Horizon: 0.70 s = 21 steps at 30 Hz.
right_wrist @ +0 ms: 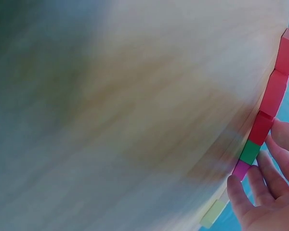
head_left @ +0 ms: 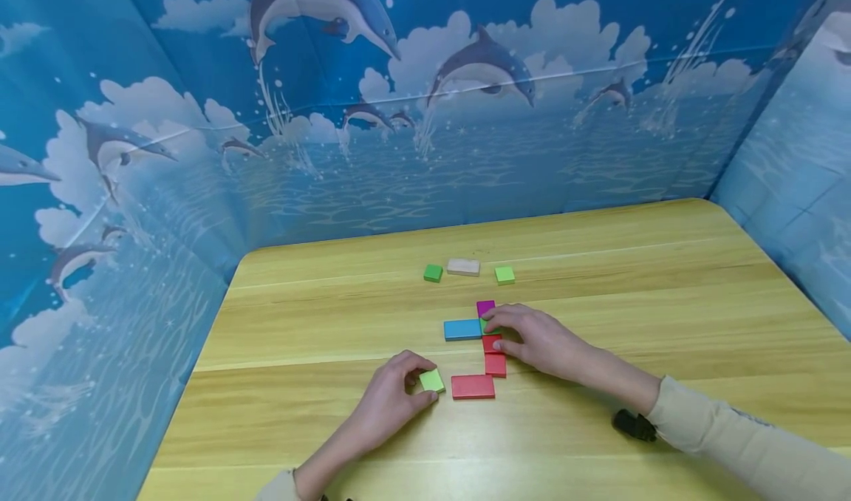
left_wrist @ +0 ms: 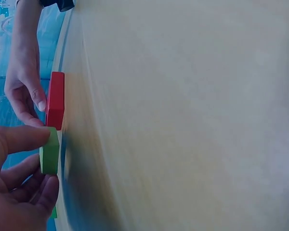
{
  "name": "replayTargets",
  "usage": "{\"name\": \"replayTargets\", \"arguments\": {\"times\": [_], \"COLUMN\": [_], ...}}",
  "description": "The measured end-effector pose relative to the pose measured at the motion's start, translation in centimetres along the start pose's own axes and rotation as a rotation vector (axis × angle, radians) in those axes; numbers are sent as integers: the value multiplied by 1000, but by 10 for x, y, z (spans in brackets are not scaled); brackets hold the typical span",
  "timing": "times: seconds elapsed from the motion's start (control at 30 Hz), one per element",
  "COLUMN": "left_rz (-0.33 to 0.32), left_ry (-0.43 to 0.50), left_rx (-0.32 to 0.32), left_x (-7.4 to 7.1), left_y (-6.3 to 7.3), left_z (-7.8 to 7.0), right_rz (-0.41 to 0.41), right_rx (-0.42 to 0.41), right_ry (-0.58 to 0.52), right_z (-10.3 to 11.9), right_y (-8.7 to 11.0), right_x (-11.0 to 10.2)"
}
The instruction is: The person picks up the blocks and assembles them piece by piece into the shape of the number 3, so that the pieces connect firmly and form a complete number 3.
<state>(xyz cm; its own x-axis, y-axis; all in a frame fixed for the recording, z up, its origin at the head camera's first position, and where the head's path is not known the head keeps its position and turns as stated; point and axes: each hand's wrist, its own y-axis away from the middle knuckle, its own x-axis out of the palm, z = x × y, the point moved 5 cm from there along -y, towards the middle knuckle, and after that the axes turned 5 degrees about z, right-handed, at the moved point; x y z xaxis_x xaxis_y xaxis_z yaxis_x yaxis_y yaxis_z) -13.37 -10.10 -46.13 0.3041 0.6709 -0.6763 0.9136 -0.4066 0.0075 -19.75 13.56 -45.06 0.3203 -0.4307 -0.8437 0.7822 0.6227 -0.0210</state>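
In the head view my left hand point(head_left: 394, 395) pinches a light green square block point(head_left: 431, 380) between thumb and fingers. The left wrist view shows the same block point(left_wrist: 49, 153) held at its edges. Just right of it lies a red rectangular block point(head_left: 473, 387). My right hand point(head_left: 541, 340) rests its fingertips against a column of small blocks: a purple one point(head_left: 486, 308), a green one point(head_left: 490, 327) partly hidden by fingers, and two red ones point(head_left: 495, 366). A blue rectangular block point(head_left: 462, 329) adjoins the column's left side.
Farther back on the wooden table point(head_left: 319, 301) lie a dark green block point(head_left: 433, 273), a pale grey-beige block point(head_left: 463, 267) and another light green block point(head_left: 504, 275). A dolphin-printed curtain point(head_left: 412, 161) runs behind the table.
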Motion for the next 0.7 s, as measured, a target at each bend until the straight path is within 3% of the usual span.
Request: {"name": "replayTargets", "arguments": {"times": [0.7], "left_rz": [-34], "left_ry": [38], "left_rx": [-46], "left_x": [3], "left_y": [-9], "left_z": [5], "right_rz": [5], "right_rx": [-6], "right_ry": [-9], "right_z": [1], "right_y": [-1], "right_x": [-1]}}
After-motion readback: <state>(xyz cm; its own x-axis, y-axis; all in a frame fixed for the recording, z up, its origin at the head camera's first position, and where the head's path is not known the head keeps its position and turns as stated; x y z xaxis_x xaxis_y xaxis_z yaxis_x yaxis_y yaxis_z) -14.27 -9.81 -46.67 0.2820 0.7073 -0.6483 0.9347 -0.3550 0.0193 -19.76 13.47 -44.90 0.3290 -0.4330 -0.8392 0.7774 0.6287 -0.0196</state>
